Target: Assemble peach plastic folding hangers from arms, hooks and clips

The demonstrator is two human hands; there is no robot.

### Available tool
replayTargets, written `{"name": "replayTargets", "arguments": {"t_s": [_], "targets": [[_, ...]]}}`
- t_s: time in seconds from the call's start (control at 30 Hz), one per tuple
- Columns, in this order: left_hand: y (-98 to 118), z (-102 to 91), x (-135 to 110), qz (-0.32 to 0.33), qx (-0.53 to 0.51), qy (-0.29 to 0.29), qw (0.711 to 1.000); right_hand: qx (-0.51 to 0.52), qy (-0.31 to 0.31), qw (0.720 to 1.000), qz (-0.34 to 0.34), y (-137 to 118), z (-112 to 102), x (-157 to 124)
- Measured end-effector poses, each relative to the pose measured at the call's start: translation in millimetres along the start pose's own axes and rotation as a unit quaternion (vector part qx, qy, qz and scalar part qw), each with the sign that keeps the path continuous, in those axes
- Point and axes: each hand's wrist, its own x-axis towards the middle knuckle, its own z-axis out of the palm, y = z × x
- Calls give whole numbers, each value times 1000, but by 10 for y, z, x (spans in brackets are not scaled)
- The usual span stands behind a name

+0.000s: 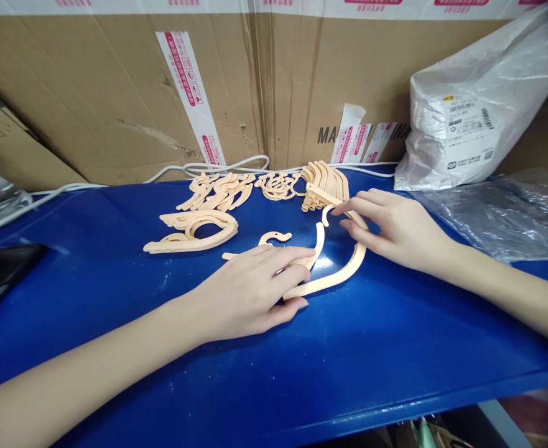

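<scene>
Beige, curved plastic parts that look like folding hanger pieces lie on the blue table. My left hand [259,289] is closed on the near end of a long curved hanger arm [332,278], thumb below it, and its fingertips rest on a shorter curved piece [319,239]. At the far end of the long arm, my right hand [385,224] pinches a straight part of it, with a small hook [326,216] at the fingertips. Just beyond my left hand lies a loose C-shaped hook [276,237]. Its palm hides part of the pieces beneath.
Behind are a stack of hanger arms [327,177], a pile of small hooks [276,185] and a heap of curved parts [218,190]. Folded hangers [194,231] lie left. A dark phone-like object [7,274], white cable [171,169], cardboard boxes [115,93] and plastic-wrapped parcel [460,130] surround them.
</scene>
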Motion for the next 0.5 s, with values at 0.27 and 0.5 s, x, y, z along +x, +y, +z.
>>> {"name": "replayTargets", "arguments": {"t_s": [0.27, 0.5], "targets": [[21, -11, -1, 10, -10, 11, 1000, -3, -2, 1000, 10, 8, 23, -4], [21, 0, 4, 15, -22, 20, 999, 2, -15, 1000, 12, 2, 29, -6]]}}
